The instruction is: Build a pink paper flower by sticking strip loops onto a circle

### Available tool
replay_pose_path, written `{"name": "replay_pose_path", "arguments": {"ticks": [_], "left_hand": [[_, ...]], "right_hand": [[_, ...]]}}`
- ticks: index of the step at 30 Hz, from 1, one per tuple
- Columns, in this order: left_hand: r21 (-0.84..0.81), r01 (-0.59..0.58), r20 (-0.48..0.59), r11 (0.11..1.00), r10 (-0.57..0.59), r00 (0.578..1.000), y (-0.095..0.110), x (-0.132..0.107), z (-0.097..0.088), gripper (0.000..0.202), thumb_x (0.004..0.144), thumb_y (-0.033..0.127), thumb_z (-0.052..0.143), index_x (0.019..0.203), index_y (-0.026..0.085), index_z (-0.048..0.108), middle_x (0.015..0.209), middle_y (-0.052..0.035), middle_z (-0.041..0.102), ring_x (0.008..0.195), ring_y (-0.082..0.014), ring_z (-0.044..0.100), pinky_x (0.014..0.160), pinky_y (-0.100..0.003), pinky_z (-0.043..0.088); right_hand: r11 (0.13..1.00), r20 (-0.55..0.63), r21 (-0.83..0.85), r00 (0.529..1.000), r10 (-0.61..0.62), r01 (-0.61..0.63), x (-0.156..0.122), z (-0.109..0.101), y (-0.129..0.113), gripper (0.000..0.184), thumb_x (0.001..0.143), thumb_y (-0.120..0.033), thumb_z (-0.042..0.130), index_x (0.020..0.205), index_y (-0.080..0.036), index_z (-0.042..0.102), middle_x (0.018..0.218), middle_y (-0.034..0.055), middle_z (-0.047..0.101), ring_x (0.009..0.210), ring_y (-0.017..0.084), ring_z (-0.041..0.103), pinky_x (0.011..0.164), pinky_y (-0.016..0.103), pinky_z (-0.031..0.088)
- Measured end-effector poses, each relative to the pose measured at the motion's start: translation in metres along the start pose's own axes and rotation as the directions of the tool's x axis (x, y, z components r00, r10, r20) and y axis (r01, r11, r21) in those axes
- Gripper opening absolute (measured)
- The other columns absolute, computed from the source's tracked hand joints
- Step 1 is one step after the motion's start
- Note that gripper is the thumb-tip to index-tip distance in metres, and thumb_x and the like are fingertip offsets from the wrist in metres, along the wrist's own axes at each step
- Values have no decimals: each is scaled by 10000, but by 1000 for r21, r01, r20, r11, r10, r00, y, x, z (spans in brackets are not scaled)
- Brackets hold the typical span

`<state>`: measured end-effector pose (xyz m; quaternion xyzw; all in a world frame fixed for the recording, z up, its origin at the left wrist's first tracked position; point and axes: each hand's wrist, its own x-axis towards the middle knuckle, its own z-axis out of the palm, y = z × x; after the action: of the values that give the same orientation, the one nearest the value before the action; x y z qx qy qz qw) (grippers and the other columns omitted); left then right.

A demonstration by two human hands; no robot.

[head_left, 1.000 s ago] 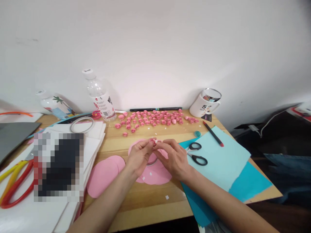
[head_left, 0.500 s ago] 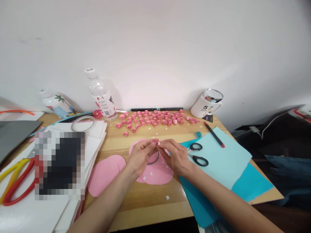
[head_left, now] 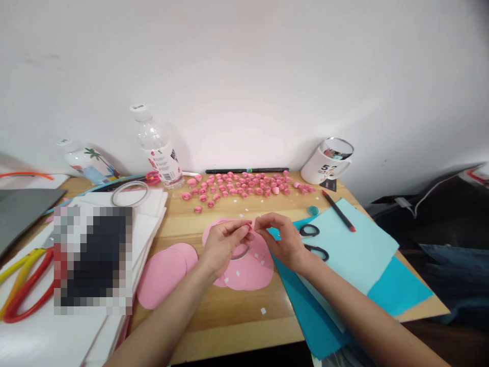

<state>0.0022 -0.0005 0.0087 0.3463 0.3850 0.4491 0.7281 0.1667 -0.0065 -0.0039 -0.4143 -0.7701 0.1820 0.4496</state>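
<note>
My left hand [head_left: 222, 244] is closed, pinching a small pink rolled paper flower [head_left: 248, 226] between thumb and fingertips. Just right of it, my right hand [head_left: 283, 238] is pinched closed, its fingertips a small gap away from the flower. Whatever those fingertips hold, if anything, is too small to make out. Beneath both hands lie pink paper circles [head_left: 254, 278], with a ring-shaped tape roll [head_left: 241, 255] on them, partly hidden by my left hand. Several small white squares [head_left: 238, 273] are scattered over the pink paper.
Many pink paper rolls [head_left: 244, 187] spread along the back. More pink circles [head_left: 162, 278] lie left. Black-handled scissors [head_left: 318, 252], a pencil [head_left: 340, 211] and blue sheets [head_left: 355, 244] are right. A bottle [head_left: 162, 158], white mug [head_left: 324, 163] and red-yellow scissors [head_left: 28, 285] stand or lie around.
My right hand has drawn back slightly to the right and up from the flower, opening a gap between the hands. My left hand keeps hold of the flower in nearly the same place.
</note>
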Motion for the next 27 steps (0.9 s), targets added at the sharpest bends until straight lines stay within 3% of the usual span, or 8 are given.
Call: {"name": "replay_pose_path", "arguments": {"ticks": [8,11,14,16,18,22,27], "left_hand": [[244,-140,-34,960,153,988,2,-1,5,164,717,252,649,820,136,702,574,-15,632,527,-113,562,564,-244,466],[306,-206,-66,930,237,969,4,-2,5,115,700,214,650,777,160,717,598,-5,634,525,-110,562,565,-237,467],[389,-278,-63,878,327,943,5,-1,3,135,706,180,640,808,186,728,681,-7,651,532,-99,561,582,-230,465],[452,-310,-40,836,367,929,4,0,1,153,724,174,628,834,204,731,746,-16,663,554,-99,563,594,-228,465],[499,-330,-11,801,386,922,3,1,-1,156,741,185,620,842,219,733,810,-31,674,626,-120,587,620,-231,471],[542,-360,59,759,393,918,2,3,-3,156,749,190,623,844,235,738,885,-46,694,830,-178,620,758,-264,472],[542,-303,49,784,330,943,0,6,-6,157,748,198,633,863,227,736,903,-42,703,850,-174,623,794,-262,467]], "right_hand": [[997,-26,71,999,33,-31,-3,2,7,164,853,-220,506,1007,-235,452,834,22,606,735,147,605,696,362,546],[968,-62,197,984,169,-154,0,-1,0,164,828,-244,555,972,-236,478,850,26,593,786,153,604,712,346,546],[801,80,478,926,369,-361,7,-7,-7,150,803,-314,591,899,-217,528,1027,69,576,973,190,581,781,350,533],[677,228,569,880,417,-467,11,-10,-8,147,802,-340,589,812,-197,558,1100,76,565,1054,209,552,851,369,500],[608,329,583,841,430,-539,14,-11,-8,171,800,-344,592,753,-182,571,1088,73,581,1084,214,533,903,375,459],[530,434,595,796,422,-605,16,-11,-6,210,812,-347,576,701,-169,560,897,39,619,892,164,582,833,323,464],[426,500,632,761,412,-647,17,-14,-6,179,804,-314,589,708,-164,568,762,0,573,719,117,557,739,280,471]]}}
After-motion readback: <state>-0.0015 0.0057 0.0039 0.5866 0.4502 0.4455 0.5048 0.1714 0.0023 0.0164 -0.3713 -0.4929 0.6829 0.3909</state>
